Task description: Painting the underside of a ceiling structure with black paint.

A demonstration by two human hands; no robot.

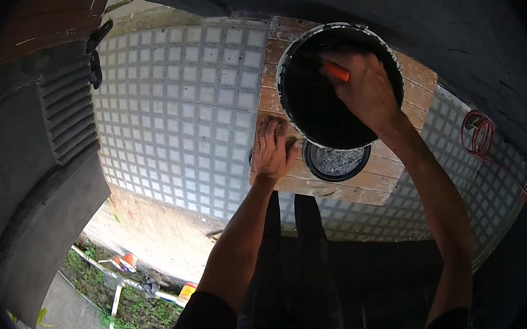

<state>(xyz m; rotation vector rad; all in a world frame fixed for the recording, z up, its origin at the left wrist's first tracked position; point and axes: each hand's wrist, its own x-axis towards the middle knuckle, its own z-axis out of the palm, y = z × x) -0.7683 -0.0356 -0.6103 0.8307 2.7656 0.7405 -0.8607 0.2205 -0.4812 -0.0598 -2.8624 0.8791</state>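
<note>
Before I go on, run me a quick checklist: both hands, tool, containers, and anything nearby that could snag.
1. Right hand gripping the orange handle: ok, fingers closed around it.
2. Tool's working end: cannot tell, lost in darkness and blur over the bucket.
3. Left hand supported: ok, resting on the wooden tabletop at its left edge.
4. Bucket base fully on the tabletop: cannot tell, hidden from above.
5. Small black bowl fully visible: not ok, the bucket hides its far part.
6. Red cable off the tabletop: ok, coiled away to the right.
</note>
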